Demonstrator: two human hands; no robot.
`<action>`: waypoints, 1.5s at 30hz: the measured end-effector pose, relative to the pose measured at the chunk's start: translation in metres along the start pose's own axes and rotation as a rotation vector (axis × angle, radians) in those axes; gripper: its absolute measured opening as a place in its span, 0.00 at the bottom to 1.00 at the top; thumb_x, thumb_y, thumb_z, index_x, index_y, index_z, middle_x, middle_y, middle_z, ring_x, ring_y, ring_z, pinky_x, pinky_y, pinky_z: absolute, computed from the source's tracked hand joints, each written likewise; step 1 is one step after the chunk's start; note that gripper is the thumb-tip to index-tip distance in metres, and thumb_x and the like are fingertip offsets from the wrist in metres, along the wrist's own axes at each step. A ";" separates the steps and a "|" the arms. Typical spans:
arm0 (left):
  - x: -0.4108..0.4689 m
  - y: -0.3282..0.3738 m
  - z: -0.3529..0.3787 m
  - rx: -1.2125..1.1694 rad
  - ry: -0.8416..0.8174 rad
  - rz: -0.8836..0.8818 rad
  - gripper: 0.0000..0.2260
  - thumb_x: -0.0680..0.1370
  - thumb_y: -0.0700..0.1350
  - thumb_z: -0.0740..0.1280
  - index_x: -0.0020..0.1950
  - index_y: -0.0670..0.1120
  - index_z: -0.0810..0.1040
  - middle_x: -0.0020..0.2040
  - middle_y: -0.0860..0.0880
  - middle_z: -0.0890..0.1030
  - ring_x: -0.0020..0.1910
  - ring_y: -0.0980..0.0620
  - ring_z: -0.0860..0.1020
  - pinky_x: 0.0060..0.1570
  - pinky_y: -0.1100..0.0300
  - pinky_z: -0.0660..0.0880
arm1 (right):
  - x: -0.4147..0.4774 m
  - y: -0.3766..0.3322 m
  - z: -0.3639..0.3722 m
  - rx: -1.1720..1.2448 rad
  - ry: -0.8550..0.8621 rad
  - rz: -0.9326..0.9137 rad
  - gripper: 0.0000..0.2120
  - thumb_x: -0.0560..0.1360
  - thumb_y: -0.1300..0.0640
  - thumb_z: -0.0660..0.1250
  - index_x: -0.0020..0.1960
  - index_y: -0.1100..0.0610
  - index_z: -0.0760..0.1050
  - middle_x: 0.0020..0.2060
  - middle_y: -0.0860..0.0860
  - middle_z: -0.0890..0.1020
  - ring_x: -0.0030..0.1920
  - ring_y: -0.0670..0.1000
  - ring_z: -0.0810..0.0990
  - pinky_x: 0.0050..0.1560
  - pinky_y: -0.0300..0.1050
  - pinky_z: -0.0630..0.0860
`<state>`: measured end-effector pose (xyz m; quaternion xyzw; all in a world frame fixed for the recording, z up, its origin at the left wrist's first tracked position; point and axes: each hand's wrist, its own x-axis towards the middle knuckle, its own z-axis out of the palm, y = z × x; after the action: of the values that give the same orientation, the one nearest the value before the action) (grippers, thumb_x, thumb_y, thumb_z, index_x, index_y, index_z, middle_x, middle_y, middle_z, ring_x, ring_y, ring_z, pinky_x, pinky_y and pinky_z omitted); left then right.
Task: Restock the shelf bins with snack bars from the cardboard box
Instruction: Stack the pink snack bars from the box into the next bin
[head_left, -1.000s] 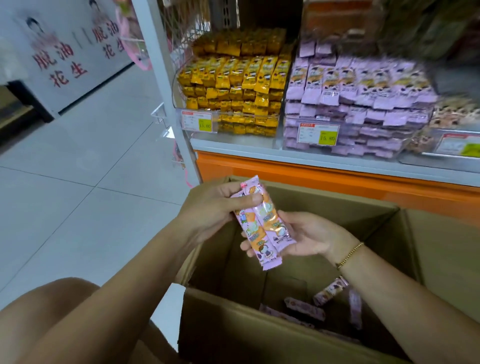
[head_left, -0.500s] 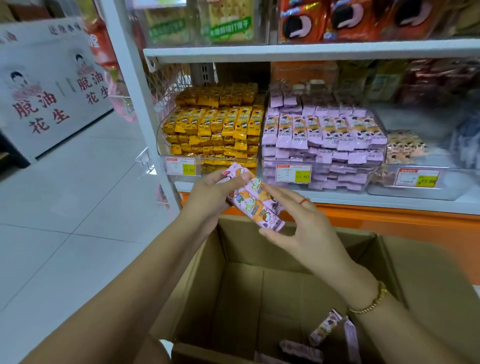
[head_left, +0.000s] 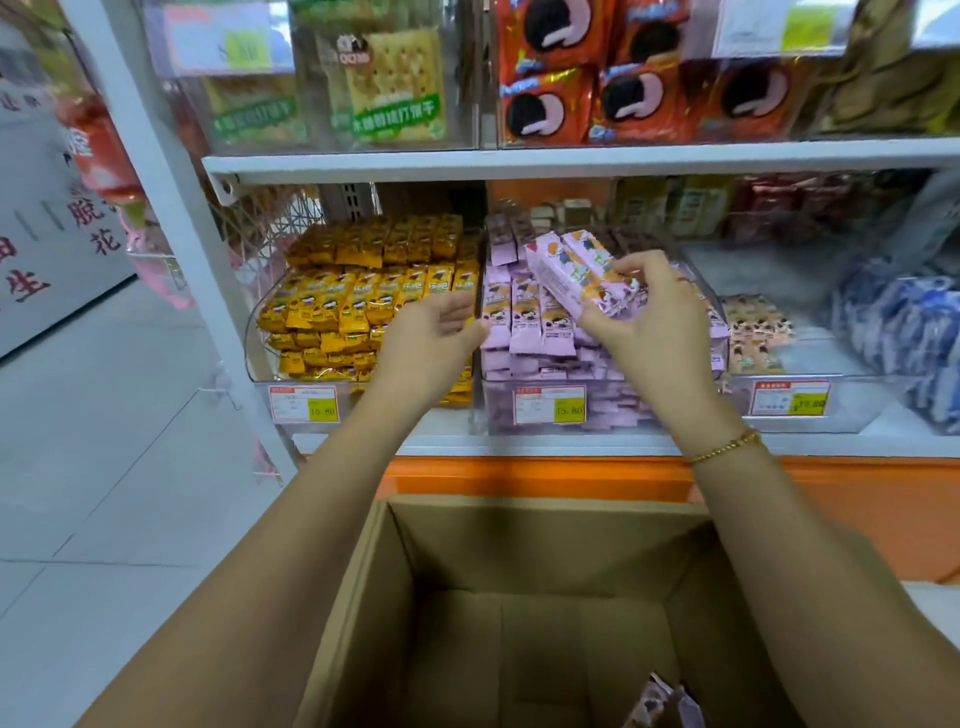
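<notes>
The bars (head_left: 576, 275), a small pink bundle, lie tilted, their long axis running from far left down to near right. They hang above the middle bin (head_left: 545, 421), which is heaped with the same pink packs. The right hand (head_left: 649, 327) grips the bundle's near-right end, with the fingers (head_left: 626, 266) curled over the top and the thumb below. That wrist wears a bracelet (head_left: 727, 447), and the forearm reaches up from the near right.

The left hand (head_left: 431, 338) holds nothing. Its fingers are loose and apart, and its palm is turned toward the bundle. It sits in front of the divider between the pink bin and the yellow packs (head_left: 363, 301).

The box (head_left: 363, 597) stands open near the camera. A few loose bars (head_left: 660, 701) in its near-right corner are cut off by the frame edge. The print on the wrappers is too blurred to read.
</notes>
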<state>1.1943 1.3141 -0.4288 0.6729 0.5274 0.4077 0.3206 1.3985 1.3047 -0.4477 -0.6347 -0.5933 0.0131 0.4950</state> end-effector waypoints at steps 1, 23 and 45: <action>0.010 -0.001 0.002 0.088 0.013 0.042 0.19 0.78 0.44 0.65 0.69 0.42 0.71 0.65 0.47 0.76 0.63 0.52 0.74 0.65 0.57 0.69 | 0.016 0.003 0.003 -0.039 -0.005 0.040 0.19 0.69 0.49 0.72 0.57 0.54 0.72 0.49 0.55 0.78 0.45 0.54 0.74 0.38 0.48 0.67; 0.161 -0.001 0.037 0.658 -0.120 0.227 0.21 0.79 0.48 0.65 0.71 0.47 0.69 0.67 0.44 0.73 0.64 0.45 0.72 0.57 0.59 0.68 | 0.141 0.018 0.045 -0.333 -0.572 0.022 0.33 0.69 0.37 0.71 0.68 0.52 0.72 0.68 0.53 0.73 0.64 0.55 0.73 0.62 0.44 0.72; 0.071 -0.001 0.033 0.328 0.303 0.375 0.10 0.78 0.49 0.64 0.39 0.45 0.75 0.38 0.50 0.78 0.36 0.53 0.72 0.32 0.68 0.61 | 0.081 -0.008 0.014 -0.216 -0.331 -0.124 0.12 0.75 0.51 0.70 0.40 0.59 0.76 0.32 0.50 0.78 0.35 0.49 0.77 0.40 0.44 0.74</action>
<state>1.2315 1.3832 -0.4302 0.7329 0.4947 0.4650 0.0441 1.4078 1.3737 -0.4032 -0.6355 -0.7023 0.0231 0.3198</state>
